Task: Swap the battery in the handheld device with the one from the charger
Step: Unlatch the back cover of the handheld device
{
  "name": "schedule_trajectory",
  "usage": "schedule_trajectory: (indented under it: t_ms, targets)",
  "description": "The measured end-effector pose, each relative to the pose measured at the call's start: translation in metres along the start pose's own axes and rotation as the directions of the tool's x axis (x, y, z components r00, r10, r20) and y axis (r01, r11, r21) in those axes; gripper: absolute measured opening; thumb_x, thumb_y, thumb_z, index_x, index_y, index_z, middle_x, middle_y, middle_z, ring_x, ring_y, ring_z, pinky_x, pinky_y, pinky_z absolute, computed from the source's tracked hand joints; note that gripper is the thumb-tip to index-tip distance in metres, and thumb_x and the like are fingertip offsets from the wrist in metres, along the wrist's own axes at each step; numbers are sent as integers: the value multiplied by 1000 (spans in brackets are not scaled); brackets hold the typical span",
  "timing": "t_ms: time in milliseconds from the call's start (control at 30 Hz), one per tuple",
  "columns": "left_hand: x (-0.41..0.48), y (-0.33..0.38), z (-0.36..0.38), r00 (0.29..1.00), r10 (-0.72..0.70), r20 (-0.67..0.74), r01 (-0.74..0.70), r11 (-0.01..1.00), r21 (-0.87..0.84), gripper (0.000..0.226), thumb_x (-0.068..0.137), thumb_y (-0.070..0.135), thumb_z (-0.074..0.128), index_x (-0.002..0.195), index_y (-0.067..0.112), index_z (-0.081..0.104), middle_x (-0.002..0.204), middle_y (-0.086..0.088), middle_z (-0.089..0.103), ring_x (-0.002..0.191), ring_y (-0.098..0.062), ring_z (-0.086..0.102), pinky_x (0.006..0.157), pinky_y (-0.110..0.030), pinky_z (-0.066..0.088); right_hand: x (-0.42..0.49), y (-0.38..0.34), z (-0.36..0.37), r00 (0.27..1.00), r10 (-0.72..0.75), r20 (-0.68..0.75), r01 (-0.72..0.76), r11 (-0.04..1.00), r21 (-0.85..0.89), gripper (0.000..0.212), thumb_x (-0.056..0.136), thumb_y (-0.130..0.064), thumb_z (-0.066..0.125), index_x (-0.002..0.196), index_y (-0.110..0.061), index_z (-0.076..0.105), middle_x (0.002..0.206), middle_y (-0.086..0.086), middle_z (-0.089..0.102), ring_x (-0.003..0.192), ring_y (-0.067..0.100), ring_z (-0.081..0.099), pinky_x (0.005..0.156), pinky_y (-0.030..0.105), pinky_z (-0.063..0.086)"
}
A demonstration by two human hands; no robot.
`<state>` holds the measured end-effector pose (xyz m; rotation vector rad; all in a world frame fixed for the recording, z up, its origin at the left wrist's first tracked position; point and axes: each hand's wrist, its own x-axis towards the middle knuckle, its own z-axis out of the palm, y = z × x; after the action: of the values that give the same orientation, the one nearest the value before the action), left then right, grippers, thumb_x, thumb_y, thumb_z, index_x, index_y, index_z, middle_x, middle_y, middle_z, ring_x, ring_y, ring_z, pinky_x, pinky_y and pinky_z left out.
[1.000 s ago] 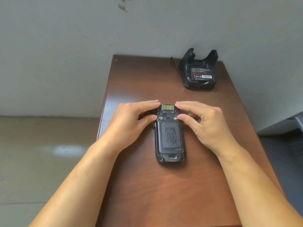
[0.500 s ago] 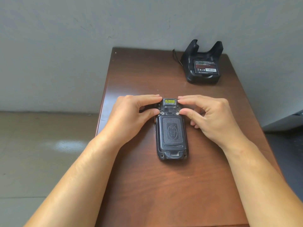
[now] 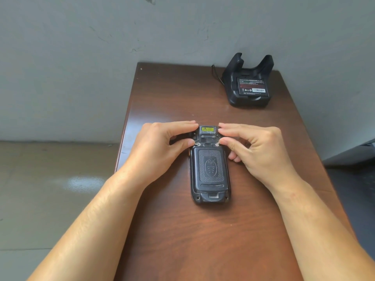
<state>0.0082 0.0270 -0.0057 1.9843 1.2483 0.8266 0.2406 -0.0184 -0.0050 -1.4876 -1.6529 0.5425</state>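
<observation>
A black handheld device [image 3: 210, 169] lies face down in the middle of the brown table [image 3: 182, 230], its textured battery cover closed. My left hand [image 3: 162, 147] pinches the device's top left corner, thumb by the left metal latch. My right hand [image 3: 257, 149] pinches the top right corner, thumb by the right latch. A yellow label shows between my fingertips. At the back right stands the black charger cradle [image 3: 248, 82] with a battery [image 3: 252, 87] lying in its slot, label up.
The table stands against a grey wall, with its left edge dropping to a tan floor [image 3: 50, 189]. A thin black cable [image 3: 216, 73] runs from the charger's left side. A dark floor area lies to the right.
Both hands have stayed at the device's top corners. The view has shifted slightly; the device and charger rest where they were.
</observation>
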Motion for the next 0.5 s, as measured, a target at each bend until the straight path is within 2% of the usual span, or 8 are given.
schedule_trajectory:
  t_ms: [100, 267, 400, 500]
  targets:
    - [0, 1, 0, 1000, -3, -7, 3, 1000, -5, 39, 85, 17, 79, 123, 26, 74, 125, 12, 72, 122, 3, 62, 108, -16, 44, 0, -2, 2, 999, 45, -13, -45, 999, 13, 15, 84, -9, 80, 99, -10, 82, 110, -2, 78, 49, 14, 69, 46, 23, 56]
    - [0, 2, -1, 1000, -14, -10, 14, 1000, -8, 39, 85, 17, 80, 122, 26, 74, 124, 14, 73, 120, 5, 62, 106, -11, 42, 2, -5, 1, 994, 106, -1, -106, 994, 26, 15, 83, -11, 81, 98, -11, 80, 108, -6, 78, 49, 15, 69, 47, 29, 58]
    - [0, 1, -1, 1000, -15, -3, 15, 1000, -20, 39, 84, 16, 80, 121, 26, 75, 122, 14, 73, 118, 5, 64, 105, -14, 45, 4, -10, 0, 990, 139, 17, -139, 990, -7, 17, 82, -13, 83, 99, -12, 79, 104, -9, 78, 50, 14, 69, 50, 32, 60]
    - [1, 1, -1, 1000, -20, 6, 20, 999, -41, 39, 83, 15, 81, 120, 26, 75, 120, 15, 74, 115, 6, 65, 103, -15, 47, 7, -16, -4, 985, 168, 47, -165, 984, -67, 22, 82, -20, 84, 103, -20, 79, 92, -15, 76, 58, 10, 70, 62, 30, 62]
